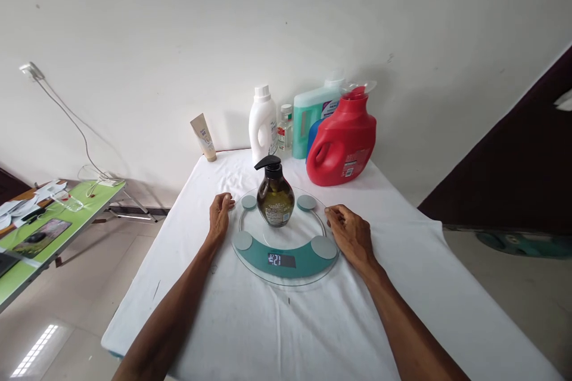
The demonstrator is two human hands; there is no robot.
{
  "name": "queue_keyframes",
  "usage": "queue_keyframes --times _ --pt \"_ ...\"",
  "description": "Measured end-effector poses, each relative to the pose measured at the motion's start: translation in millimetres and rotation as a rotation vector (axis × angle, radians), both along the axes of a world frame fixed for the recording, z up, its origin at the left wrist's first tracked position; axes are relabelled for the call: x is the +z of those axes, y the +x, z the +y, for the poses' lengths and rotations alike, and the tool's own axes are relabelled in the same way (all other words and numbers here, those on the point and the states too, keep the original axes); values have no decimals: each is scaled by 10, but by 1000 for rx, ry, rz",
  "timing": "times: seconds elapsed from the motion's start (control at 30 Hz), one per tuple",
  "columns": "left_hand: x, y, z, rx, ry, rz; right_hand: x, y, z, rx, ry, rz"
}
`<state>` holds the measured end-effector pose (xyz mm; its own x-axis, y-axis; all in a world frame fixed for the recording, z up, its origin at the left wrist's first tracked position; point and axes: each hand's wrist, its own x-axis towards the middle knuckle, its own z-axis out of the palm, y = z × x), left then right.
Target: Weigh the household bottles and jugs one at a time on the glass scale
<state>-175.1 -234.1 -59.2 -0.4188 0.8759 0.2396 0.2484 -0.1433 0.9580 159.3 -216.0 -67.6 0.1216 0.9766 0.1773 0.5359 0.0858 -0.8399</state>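
Head view: pump bottle (pixel 276 197) stands on scale (pixel 286 271) between open, empty left hand (pixel 220 215) and right hand (pixel 351 235).

A white-clothed tabletop (pixel 402 286) carries a round glass scale (pixel 285 262) at centre, a red jug (pixel 342 140) and white bottle (pixel 262 125) behind.

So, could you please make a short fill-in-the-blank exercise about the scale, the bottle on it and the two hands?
1. The brown pump bottle stands on the round glass ____.
2. The pump head on the bottle is ____ in colour.
3. The left hand and the right hand rest at the sides of the scale, and both are ____ of any object.
4. The big jug behind the scale is ____.

Missing words: scale; black; empty; red
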Motion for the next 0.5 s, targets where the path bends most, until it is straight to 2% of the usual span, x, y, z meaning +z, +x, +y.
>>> queue_keyframes --times 0.27,0.5 --pt "-44 62 25 -44 -13 38 37 -14 -15 -10 -54 -30" --pt "-63 53 14 -39 -33 117 -20 -13 20 -17 -15 -41"
